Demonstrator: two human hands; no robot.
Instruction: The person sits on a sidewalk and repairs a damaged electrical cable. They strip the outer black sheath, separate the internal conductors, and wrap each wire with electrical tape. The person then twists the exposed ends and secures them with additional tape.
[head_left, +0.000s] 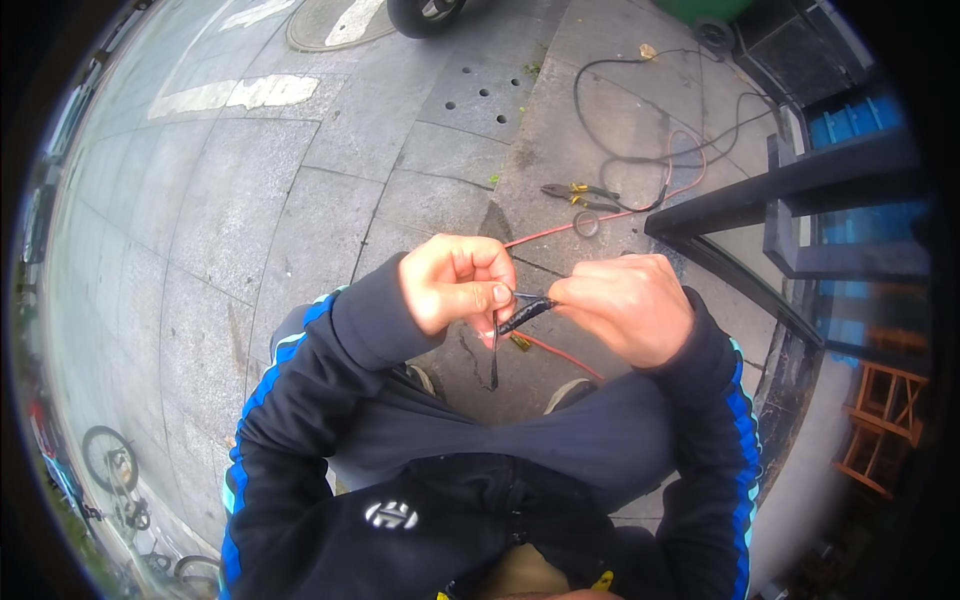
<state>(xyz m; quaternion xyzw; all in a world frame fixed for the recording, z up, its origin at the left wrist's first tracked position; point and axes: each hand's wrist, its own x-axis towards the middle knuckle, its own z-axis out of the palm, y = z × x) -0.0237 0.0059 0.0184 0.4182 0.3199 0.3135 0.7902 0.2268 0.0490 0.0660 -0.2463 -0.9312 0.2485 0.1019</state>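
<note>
My left hand (465, 289) pinches a strip of black tape between thumb and fingers, and part of the strip hangs below. My right hand (626, 307) grips the end of a black tape-wrapped cable section (526, 315) that slants between both hands. A red cable (559, 229) runs past my hands on the ground. Beyond the right hand lie pliers with yellow and black handles (577, 193) and a roll of tape (586, 223). A small yellowish object (520, 342) is just under the wrapped section.
A black cable (581, 112) lies in loops on the paving at the upper right. A black metal frame (720, 206) stands close on the right, with wooden stools (885, 405) behind. A wheel (425, 16) and a green wheeled bin (701, 9) are at the top; a bicycle (112, 465) is far left.
</note>
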